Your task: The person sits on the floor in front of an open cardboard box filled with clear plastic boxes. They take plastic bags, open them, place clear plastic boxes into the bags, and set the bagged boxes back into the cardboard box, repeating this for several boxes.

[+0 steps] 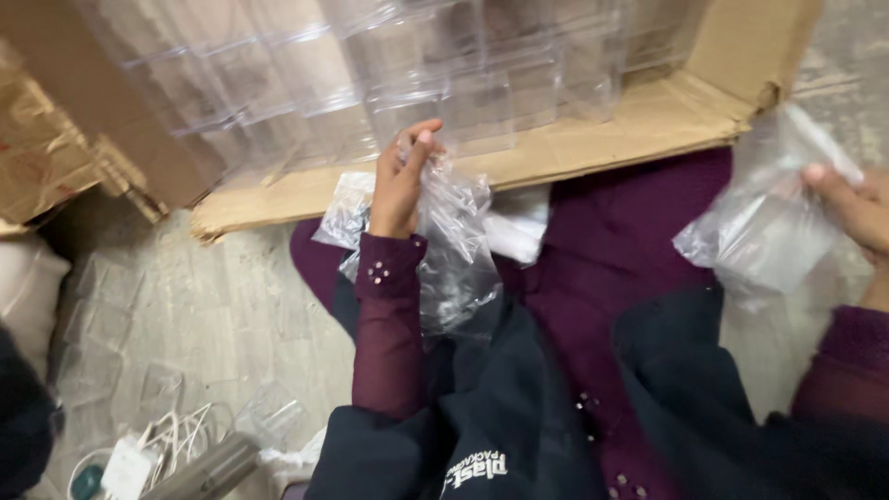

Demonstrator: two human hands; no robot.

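Note:
My left hand is raised in front of me and pinches the top of a bundle of clear plastic bags that hangs down over my lap. At the right edge my right hand grips another clear plastic bag, which looks crumpled and hangs to the left of the fingers. Both sleeves are dark purple with small studs at the cuff. More clear bags lie on my lap behind the left hand.
An open cardboard box lies ahead, filled with several clear plastic boxes. More flat clear pieces lie on the grey floor at the left. White cables and a charger sit at the lower left beside a grey tube.

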